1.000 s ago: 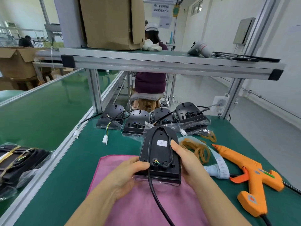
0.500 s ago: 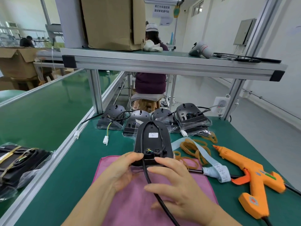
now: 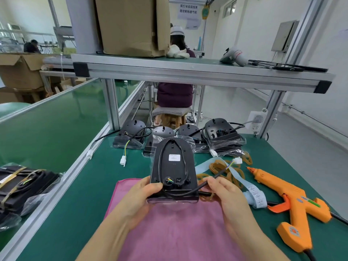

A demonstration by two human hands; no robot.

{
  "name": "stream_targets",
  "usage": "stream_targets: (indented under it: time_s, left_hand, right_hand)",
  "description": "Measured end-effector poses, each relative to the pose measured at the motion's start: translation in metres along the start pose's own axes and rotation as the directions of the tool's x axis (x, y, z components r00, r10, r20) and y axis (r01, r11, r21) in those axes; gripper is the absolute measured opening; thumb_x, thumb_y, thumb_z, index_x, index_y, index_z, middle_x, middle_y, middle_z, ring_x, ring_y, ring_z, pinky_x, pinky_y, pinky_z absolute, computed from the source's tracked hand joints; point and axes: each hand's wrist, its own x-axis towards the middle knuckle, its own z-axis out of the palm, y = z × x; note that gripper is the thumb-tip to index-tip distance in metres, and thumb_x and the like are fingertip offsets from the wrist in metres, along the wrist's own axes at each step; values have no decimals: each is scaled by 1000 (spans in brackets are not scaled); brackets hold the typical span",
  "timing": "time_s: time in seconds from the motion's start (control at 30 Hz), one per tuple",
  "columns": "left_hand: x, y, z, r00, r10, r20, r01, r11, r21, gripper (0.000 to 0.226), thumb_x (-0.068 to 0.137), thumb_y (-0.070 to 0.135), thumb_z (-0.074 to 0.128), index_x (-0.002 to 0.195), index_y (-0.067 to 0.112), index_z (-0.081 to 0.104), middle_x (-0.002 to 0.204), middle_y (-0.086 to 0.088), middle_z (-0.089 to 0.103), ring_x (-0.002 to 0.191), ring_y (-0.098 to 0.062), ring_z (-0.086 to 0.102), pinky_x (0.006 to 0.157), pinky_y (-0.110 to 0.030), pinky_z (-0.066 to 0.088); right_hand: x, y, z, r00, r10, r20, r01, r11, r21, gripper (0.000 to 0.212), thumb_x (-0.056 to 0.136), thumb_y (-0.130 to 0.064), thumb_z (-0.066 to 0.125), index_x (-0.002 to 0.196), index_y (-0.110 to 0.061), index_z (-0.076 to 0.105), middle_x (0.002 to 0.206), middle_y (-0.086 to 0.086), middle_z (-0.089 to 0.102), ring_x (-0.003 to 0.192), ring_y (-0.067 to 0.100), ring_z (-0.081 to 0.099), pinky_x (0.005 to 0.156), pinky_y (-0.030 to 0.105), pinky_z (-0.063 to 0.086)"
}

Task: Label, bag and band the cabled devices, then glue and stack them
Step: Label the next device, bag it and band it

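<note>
The right hand [image 3: 226, 196] has its grip narrowed to a pinch. Thumb and fingertips nip the black cable [image 3: 219, 173] a little short of its white connector [image 3: 237, 160], which points up and to the right above the rubber bands [image 3: 219, 165]. The left hand [image 3: 139, 198] grips the near left corner of the device [image 3: 172, 166], with the thumb curled over the top face beside the hole where the cable comes out. Its fingers are underneath, out of sight. Between the two hands the cable sags in a loop along the device's near edge.

The device is held back-up and tilted over the far edge of the pink cloth [image 3: 169, 228], midway along the counter [image 3: 90, 194]. Its long axis runs straight away from the person, rounded end farthest, and a white label [image 3: 174, 157] is on it. Clear film shows under its near edge, but I cannot tell whether that is a bag.

The free cable end lies to the right of the device, across its long axis, and the right hand already has it. Laying the cable onto the back looks like that hand's job while the left steadies the device. The bands are just beside the right hand too. Further right are the label strip [image 3: 253, 194] and then the orange glue gun [image 3: 293, 202]. More devices [image 3: 220, 131] line the far edge.
</note>
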Motion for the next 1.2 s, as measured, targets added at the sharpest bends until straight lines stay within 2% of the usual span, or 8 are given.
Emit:
stream_targets:
  time_s: [0.2,0.3,0.43,0.57,0.7,0.83,0.97,1.2]
  left_hand:
    - [-8,-15,13,994,90,62,-98,987,125,61,65,13,69,124,4,57,117,-14,70,110,-30,65,92,-37,52]
    - [-13,-18,16,990,123,64,-131,982,137,70,59,24,74,126,8,56,120,-13,69,116,-32,62,102,-45,46]
    - [-16,-23,17,984,147,100,-163,970,180,70,62,25,74,128,12,54,122,-8,68,117,-26,62,98,-36,49]
    - [-19,-25,18,979,175,108,-194,962,191,71,62,23,74,129,12,53,123,-6,68,118,-23,61,96,-31,50]
    - [-22,-29,16,977,182,112,-201,961,192,75,64,21,75,133,13,49,128,-7,65,123,-24,58,103,-40,44]
    - [-25,-34,11,978,165,126,-187,965,186,81,60,24,78,134,14,47,127,-4,65,121,-21,60,97,-32,50]
    - [-30,-39,11,980,123,154,-151,972,179,86,57,23,78,135,15,44,128,-2,65,120,-20,60,96,-33,51]
    - [-37,-22,5,948,-91,306,-26,934,357,82,65,23,78,138,17,41,130,3,64,122,-16,59,105,-35,46]
  right_hand:
    - [8,-7,6,997,-69,-27,66,994,-83,36,92,-7,58,81,-36,77,89,-9,76,78,4,69,68,18,53]
    - [7,-6,8,981,-184,-67,165,960,-227,35,92,-7,58,96,-39,72,104,-9,69,99,9,65,88,31,52]
    - [3,-6,12,943,-331,-21,307,895,-324,39,92,-3,57,103,-40,63,118,-14,54,104,-21,47,87,1,38]
    - [2,2,13,948,-319,-2,307,912,-273,39,95,-7,55,106,-44,62,131,-28,40,112,-31,36,86,-5,33]
    - [4,7,12,978,-209,15,210,975,-80,50,94,-12,57,130,-47,49,140,-25,39,124,-16,40,102,17,34]
    - [10,4,4,980,77,185,-110,978,177,63,81,-26,67,140,-12,47,136,6,58,122,19,57,106,39,45]
    - [11,-5,-1,922,193,336,-282,929,239,51,77,-26,64,120,0,63,117,20,68,108,32,66,87,39,57]
    - [6,9,0,929,277,245,-336,909,245,57,68,-23,69,117,4,63,109,24,70,94,34,69,78,40,58]
